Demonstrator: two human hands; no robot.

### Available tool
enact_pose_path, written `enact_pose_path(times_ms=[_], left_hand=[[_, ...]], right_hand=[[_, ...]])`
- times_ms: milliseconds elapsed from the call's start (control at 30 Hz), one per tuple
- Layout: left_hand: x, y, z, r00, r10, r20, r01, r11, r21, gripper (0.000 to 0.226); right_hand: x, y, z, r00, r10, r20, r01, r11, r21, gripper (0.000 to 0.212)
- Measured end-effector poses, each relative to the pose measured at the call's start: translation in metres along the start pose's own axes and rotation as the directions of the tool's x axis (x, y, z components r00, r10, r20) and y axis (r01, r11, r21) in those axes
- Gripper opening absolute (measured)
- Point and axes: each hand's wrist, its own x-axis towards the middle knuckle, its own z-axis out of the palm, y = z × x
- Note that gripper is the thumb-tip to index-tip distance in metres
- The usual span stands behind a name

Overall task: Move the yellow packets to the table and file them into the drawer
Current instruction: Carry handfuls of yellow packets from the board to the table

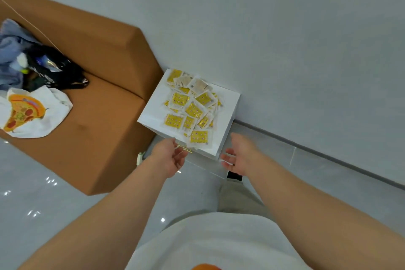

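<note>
**Loose pile reached for at the counter's edge: spill risk**

The yellow packets (192, 109) are seen heaped in a loose, overlapping pile on a small white counter (153, 114), just beyond the fingers of both hands. No table or drawer is shown, so nothing is judged to have been moved yet.

The left hand (168, 158) is held at the near edge, its fingers (182, 154) loosely curled. One packet (185, 149) overhangs the edge right at these fingertips. Whether it is pinched or only touched cannot be told, as this area is blurred. The right hand (241, 155) is held apart from the pile, level with the counter's near corner. Its fingers (225, 158) are spread and relaxed, and nothing is held by them.

Several risks are judged from here:

- The packets look flat and slick. If too many are scooped at once, some could be squeezed out between the fingers.
- The pile reaches close to the near edge. If it is swept toward the fingers, packets could be pushed off onto the glossy floor (43, 193) below the hands.
- On the left fingers' side, a brown sofa (105, 105) is set close beside the counter. Packets knocked that way could be lost in the gap between them.
- If only the top layer is taken, the packets beneath could be dragged askew.
</note>
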Motion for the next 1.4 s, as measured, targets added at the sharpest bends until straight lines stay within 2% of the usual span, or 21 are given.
enact_pose_path(times_ms=[67,167,233,433,533,633,767,900,1033,1133,1200,1300,1400], left_hand=[[0.016,0.019,0.006,0.999,-0.023,-0.034,0.023,1.0,0.009,0.02],[0.039,0.046,0.015,0.996,-0.019,-0.085,0.021,1.0,0.023,0.022],[0.054,0.058,0.019,0.993,-0.034,-0.114,0.039,0.998,0.044,0.023],[0.122,0.083,0.031,0.988,-0.042,-0.151,0.076,0.97,0.229,0.025],[0.169,0.096,0.041,0.991,-0.059,-0.123,0.094,0.948,0.303,0.028],[0.214,0.108,0.05,0.99,-0.094,-0.105,0.126,0.925,0.359,0.031],[0.26,0.123,0.057,0.971,-0.191,-0.143,0.225,0.929,0.295,0.035],[0.297,0.126,0.056,0.956,-0.251,-0.153,0.281,0.935,0.216,0.051],[0.327,0.118,0.049,0.936,-0.316,-0.152,0.341,0.922,0.183,0.049],[0.341,0.115,0.043,0.931,-0.337,-0.139,0.357,0.921,0.157,0.048],[0.346,0.114,0.042,0.93,-0.344,-0.129,0.361,0.921,0.149,0.043],[0.346,0.114,0.043,0.923,-0.368,-0.109,0.38,0.916,0.13,0.042],[0.346,0.113,0.046,0.924,-0.36,-0.129,0.38,0.9,0.213,0.04]], right_hand=[[0.018,-0.015,0.011,0.997,0.071,-0.005,-0.071,0.997,0.013,0.01],[0.041,-0.038,0.028,0.984,0.174,-0.033,-0.174,0.985,-0.003,0.025],[0.052,-0.047,0.039,0.97,0.235,-0.057,-0.236,0.972,-0.014,0.028],[0.106,-0.054,0.072,0.945,0.313,-0.093,-0.308,0.949,0.063,0.015],[0.141,-0.053,0.091,0.926,0.362,-0.109,-0.345,0.927,0.148,0.015],[0.17,-0.051,0.114,0.906,0.403,-0.128,-0.372,0.904,0.211,0.026],[0.207,-0.042,0.142,0.893,0.434,-0.122,-0.401,0.888,0.225,0.01],[0.243,-0.031,0.164,0.899,0.422,-0.113,-0.378,0.881,0.284,0.011],[0.27,-0.018,0.178,0.905,0.391,-0.17,-0.327,0.892,0.313,0.021],[0.278,-0.02,0.187,0.884,0.388,-0.26,-0.327,0.912,0.248,0.013],[0.285,-0.02,0.186,0.87,0.373,-0.322,-0.321,0.925,0.204,0.023],[0.283,-0.024,0.182,0.873,0.366,-0.323,-0.323,0.929,0.181,0.033],[0.289,-0.018,0.174,0.85,0.409,-0.333,-0.362,0.911,0.196,0.042]])
